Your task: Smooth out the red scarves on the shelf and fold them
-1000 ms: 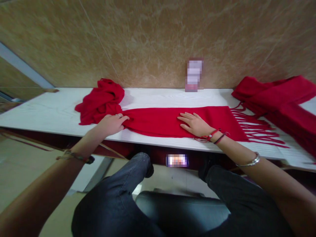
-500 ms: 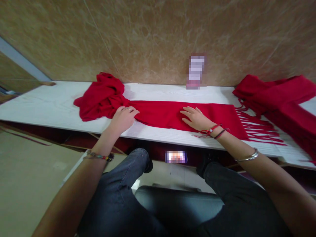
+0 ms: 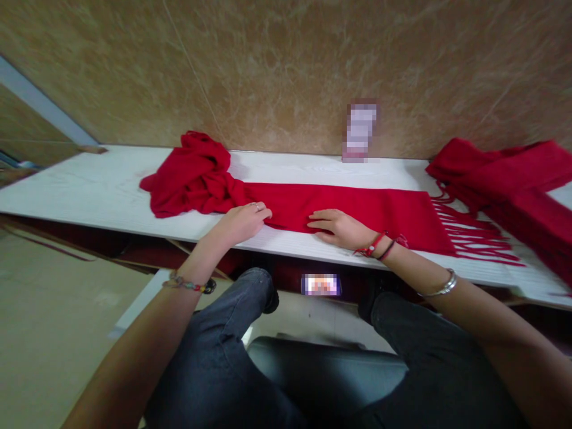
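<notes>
A red scarf (image 3: 397, 214) lies along the white table, its right part flat and ending in a fringe, its left part bunched in a heap. My left hand (image 3: 248, 221) is closed on the scarf's near edge, beside the heap; the fingertips are partly hidden. To the right, my right hand (image 3: 339, 228) rests on the flat cloth with its fingers stretched out. A small pale mark shows on the scarf near my right wrist.
A second red scarf (image 3: 500, 173) lies folded over itself at the right end of the white table (image 3: 286, 247). Behind stands a tan marbled wall (image 3: 277, 71) with a blurred pale item (image 3: 361, 128) against it. A lit phone-like screen (image 3: 320, 285) sits below the table edge.
My left hand has moved right along the scarf's near edge. My right hand has slid left and a little nearer, uncovering the pale mark. The view has shifted slightly.
</notes>
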{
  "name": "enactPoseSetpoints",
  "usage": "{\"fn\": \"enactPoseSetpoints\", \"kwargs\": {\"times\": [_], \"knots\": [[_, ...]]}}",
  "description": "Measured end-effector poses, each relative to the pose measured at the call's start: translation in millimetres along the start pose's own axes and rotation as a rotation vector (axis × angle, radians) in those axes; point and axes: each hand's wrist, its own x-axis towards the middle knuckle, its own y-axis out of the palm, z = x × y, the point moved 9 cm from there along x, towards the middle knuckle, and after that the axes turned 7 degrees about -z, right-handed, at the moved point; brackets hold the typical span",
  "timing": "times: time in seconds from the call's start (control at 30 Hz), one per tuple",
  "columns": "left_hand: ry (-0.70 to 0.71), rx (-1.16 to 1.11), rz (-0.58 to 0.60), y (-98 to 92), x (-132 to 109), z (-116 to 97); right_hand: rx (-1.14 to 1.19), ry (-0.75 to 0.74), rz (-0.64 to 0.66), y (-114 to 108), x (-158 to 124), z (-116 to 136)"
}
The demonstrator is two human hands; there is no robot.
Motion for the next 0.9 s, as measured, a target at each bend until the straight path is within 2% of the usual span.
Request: {"fn": "enactPoseSetpoints", "kwargs": {"times": [0.17,0.4,0.5,0.6,0.73,0.9], "knots": [[0.111,-0.087,-0.09,-9.6,3.2,-21.8,0.001,-0.026,-0.043,-6.8,1.5,6.5],[0.145,-0.075,-0.121,-16.8,11.7,-39.4,-0.048,0.0,-0.054,-9.7,-1.6,3.7],[0.156,-0.067,-0.18,-20.3,15.0,-45.5,-0.08,0.024,-0.058,-11.3,-2.2,0.9],[0.144,-0.055,-0.229,-22.7,17.6,-47.7,-0.126,0.067,-0.049,-12.5,-2.2,-2.1],[0.087,-0.027,-0.232,-22.0,20.2,-44.4,-0.229,0.125,-0.035,-15.1,-2.2,-4.5],[0.079,-0.003,-0.235,-24.2,21.5,-45.2,-0.347,0.102,0.011,-15.4,-2.0,0.0]]}}
